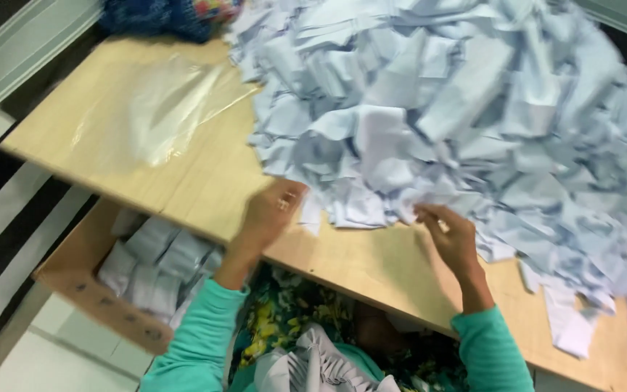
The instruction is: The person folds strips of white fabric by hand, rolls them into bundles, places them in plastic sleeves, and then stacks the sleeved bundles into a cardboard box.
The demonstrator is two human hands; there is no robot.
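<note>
1. Nearest camera: folded white pieces (313, 366) stacked in lap, over floral-print fabric (284, 319), between two teal sleeves (197, 341).
2. Left hand (270, 214): flat on counter (183, 167) at near-left edge of paper heap, fingers loosely curled, touching edge pieces. Grip on any piece: cannot tell, motion blur.
3. Right hand (453, 236): fingers bent, pinching at front edge of heap, tips on a pale strip. Closed grip or mere touch: cannot tell.
4. Heap of pale blue-white paper pieces (459, 109): covers right and far half of counter, spills to near-right edge; loose strip (567, 327) lies apart near right corner.
5. Clear plastic sheet (161, 109): lying flat on bare left part of counter, well apart from both hands.
6. Cardboard box (88, 290): below counter's near-left edge, on floor, holds rolled or folded white pieces (154, 261).
7. Dark blue and multicoloured fabric (168, 14): far edge of counter, top left, touching heap.
8. Striped floor (9, 218) at left.
</note>
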